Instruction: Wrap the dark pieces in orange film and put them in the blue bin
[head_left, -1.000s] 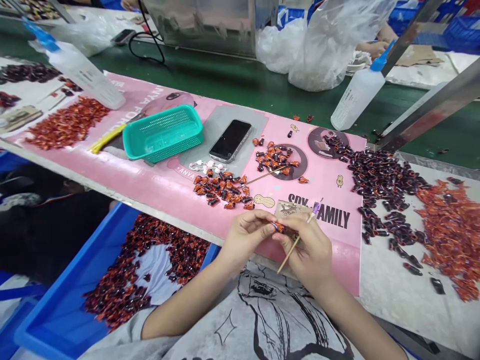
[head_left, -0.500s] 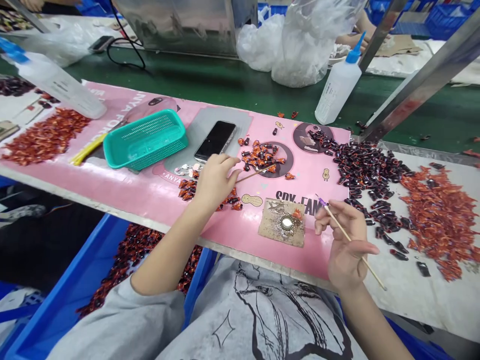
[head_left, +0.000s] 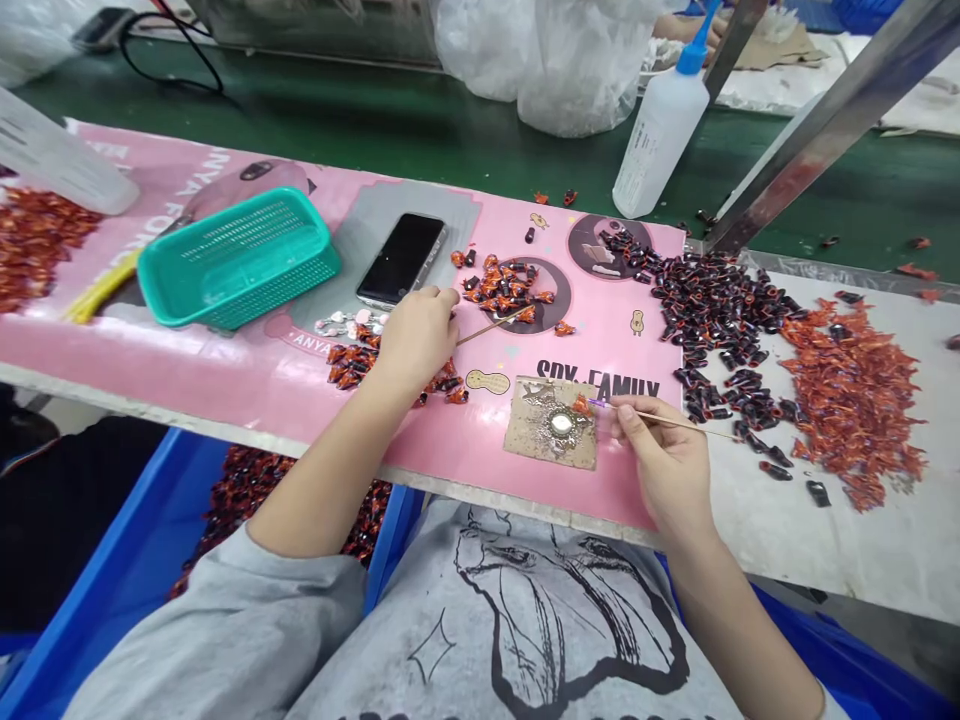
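The right hand point(head_left: 664, 465) pinched a thin wooden stick point(head_left: 697, 428) with a purple tip, its grip closed on the stick between thumb and forefinger. The tip sat just beside a small orange wrapped piece point(head_left: 581, 405) on a square of brown cardboard point(head_left: 544, 445) bearing a shiny round disc point(head_left: 561, 424). The left hand point(head_left: 412, 340) lay curled on the pink printed worktop point(head_left: 187, 355), beside a second wooden stick point(head_left: 487, 328); whether its grip held that stick could not be told. Heaps of orange-and-black wrapped pieces point(head_left: 502, 290) lay around it, near a black smartphone point(head_left: 401, 260) and a teal plastic basket point(head_left: 236, 260).
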